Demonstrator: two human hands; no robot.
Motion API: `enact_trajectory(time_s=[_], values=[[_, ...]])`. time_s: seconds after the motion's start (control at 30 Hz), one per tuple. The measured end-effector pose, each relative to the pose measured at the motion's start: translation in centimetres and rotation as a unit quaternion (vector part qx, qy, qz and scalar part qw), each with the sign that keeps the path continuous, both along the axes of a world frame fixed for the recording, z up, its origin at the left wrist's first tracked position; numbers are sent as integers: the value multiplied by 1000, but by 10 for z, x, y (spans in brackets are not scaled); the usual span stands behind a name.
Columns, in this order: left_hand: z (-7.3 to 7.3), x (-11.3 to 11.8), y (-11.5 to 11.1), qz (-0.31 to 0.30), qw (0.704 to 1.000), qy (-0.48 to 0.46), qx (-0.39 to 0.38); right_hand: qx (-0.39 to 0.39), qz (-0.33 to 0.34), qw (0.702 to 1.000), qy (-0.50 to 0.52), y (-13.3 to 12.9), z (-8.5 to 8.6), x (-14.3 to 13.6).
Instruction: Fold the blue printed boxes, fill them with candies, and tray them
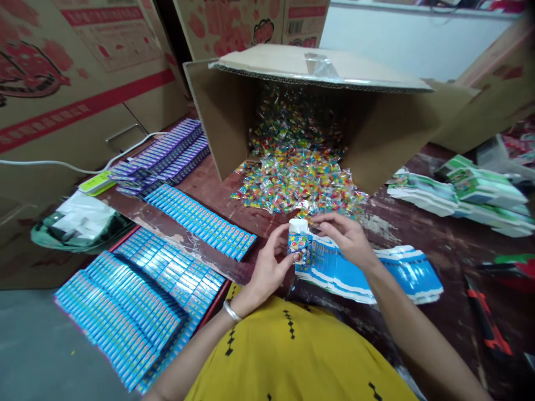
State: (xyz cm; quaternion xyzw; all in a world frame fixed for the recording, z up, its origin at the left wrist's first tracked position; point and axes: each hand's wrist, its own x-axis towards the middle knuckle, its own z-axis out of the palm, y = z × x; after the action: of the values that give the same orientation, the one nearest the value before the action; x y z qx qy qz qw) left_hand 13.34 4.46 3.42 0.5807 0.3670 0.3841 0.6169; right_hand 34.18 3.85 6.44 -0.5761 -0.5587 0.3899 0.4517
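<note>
My left hand (pixel 271 264) is wrapped round a small blue printed box (pixel 298 245) whose white top flap stands up. Just right of the box, my right hand (pixel 345 236) reaches over the flat blue cartons with its fingers bent towards the candy; whether it holds anything is too small to tell. Flat blue cartons (pixel 346 273) lie overlapped in a row beneath and beside my right hand. Beyond both hands, small clear packets of colourful candy (pixel 296 178) spill out of a large open cardboard box (pixel 384 133) lying on its side.
Rows of filled blue boxes (pixel 200 220) and purple boxes (pixel 167 150) stand at the left, with a stacked tray of blue boxes (pixel 125 312) nearer. Green cartons (pixel 468 192) and a red-black cutter (pixel 487 317) lie at the right. A green bag (pixel 79 228) sits at the left edge.
</note>
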Motion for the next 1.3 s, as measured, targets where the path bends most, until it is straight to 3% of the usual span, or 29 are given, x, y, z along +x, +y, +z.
enact_trajectory(time_s=[0.1, 0.27, 0.47, 0.67, 0.83, 1.1, 1.3], values=[[-2, 1, 2, -17, 1000, -25, -7, -13, 13, 999, 30, -13, -16, -15], [-16, 1, 2, -48, 997, -40, -45, -2, -29, 999, 42, -16, -35, -34], [-17, -5, 1, -61, 996, -27, -59, 28, 6, 999, -27, -10, -33, -35], [-11, -3, 4, 7, 996, -63, -55, 53, -85, 993, 63, -8, -34, -51], [-16, -2, 3, 29, 994, -70, -73, 64, -34, 996, 59, -5, -32, -52], [-14, -5, -2, 44, 998, 35, 15, -47, -14, 996, 80, 6, -30, -39], [-13, -8, -2, 11, 998, 47, 31, -86, 20, 994, 58, 16, -27, -26]])
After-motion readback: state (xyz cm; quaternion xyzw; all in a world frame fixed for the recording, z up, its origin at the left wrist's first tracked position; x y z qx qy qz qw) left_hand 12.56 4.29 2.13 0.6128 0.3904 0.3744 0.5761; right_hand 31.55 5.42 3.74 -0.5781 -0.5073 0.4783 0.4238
